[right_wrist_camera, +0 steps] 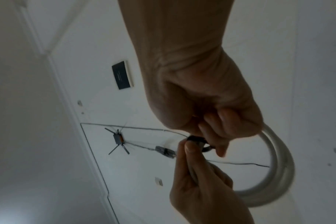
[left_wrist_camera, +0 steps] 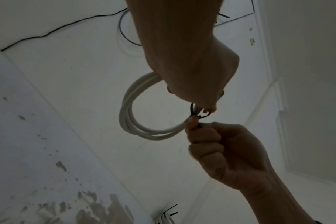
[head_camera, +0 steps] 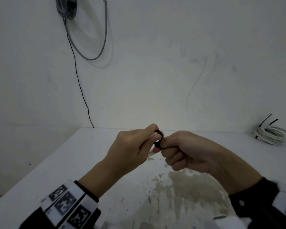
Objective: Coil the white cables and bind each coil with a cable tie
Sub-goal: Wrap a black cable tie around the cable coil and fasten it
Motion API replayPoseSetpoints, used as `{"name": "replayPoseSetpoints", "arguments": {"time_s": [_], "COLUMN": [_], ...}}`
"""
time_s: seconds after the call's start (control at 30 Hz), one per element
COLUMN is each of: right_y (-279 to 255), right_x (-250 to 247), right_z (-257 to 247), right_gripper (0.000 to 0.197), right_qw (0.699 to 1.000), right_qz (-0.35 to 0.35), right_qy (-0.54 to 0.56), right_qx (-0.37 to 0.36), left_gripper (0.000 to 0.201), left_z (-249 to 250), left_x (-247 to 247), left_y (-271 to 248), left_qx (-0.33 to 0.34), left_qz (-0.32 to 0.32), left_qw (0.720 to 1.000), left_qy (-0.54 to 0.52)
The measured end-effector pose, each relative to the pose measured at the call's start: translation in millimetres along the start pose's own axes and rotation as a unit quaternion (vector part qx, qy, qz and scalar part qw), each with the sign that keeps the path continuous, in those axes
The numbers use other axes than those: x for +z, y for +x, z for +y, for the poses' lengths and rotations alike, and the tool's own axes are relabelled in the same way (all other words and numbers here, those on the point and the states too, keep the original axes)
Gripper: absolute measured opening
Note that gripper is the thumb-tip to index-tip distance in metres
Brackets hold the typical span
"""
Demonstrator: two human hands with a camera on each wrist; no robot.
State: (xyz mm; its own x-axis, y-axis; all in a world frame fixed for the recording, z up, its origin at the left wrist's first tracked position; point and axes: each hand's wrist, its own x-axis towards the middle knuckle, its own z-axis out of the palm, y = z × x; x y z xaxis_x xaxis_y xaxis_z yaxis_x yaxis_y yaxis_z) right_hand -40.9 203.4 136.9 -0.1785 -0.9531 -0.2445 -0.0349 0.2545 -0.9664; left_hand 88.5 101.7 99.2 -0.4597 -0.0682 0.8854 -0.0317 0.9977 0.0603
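A small coil of white cable [left_wrist_camera: 136,118] hangs from my left hand [left_wrist_camera: 192,72], which grips its top above the white table [head_camera: 73,162]. A black cable tie [left_wrist_camera: 199,112] is looped around the gathered strands just beside my left fingertips. My right hand [left_wrist_camera: 217,145] pinches the tie's tail between thumb and forefinger, its other fingers curled. In the head view both hands meet mid-frame, left hand [head_camera: 135,142] and right hand [head_camera: 180,151], with the tie loop [head_camera: 160,138] between them. The right wrist view shows the coil [right_wrist_camera: 278,166] curving below my right hand [right_wrist_camera: 205,98].
A second white coil [head_camera: 272,134], bound with black ties whose tails stick up, lies at the table's back right by the wall. Grey cables [head_camera: 89,38] and a thin black wire [head_camera: 80,85] hang on the wall. The near table surface is stained [head_camera: 188,187].
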Motion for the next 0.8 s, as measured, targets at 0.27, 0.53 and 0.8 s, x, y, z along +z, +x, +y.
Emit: {"name": "replayPoseSetpoints", "arguments": {"time_s": [0.27,0.53,0.8], "right_y": [3.8,1.3,-1.5], "right_x": [21.1,28.5,20.2], "right_z": [14.8,18.8,20.1], "right_gripper": [0.038,0.017,0.032], "right_qw": [0.980,0.966,0.983], "right_qz": [0.103,0.158,0.065], "right_qy": [0.146,0.160,0.010], "right_qx": [-0.082,-0.128,-0.172], "left_gripper": [0.023,0.021,0.025], "left_z": [0.7,-3.4,-3.6], "left_x": [0.1,1.2,-7.5], "left_y": [2.6,2.6,5.7], "left_qx": [0.019,0.001,0.022], "left_qz": [0.036,0.066,0.063], "left_qw": [0.999,0.998,0.997], "left_qy": [-0.008,-0.020,-0.038]}}
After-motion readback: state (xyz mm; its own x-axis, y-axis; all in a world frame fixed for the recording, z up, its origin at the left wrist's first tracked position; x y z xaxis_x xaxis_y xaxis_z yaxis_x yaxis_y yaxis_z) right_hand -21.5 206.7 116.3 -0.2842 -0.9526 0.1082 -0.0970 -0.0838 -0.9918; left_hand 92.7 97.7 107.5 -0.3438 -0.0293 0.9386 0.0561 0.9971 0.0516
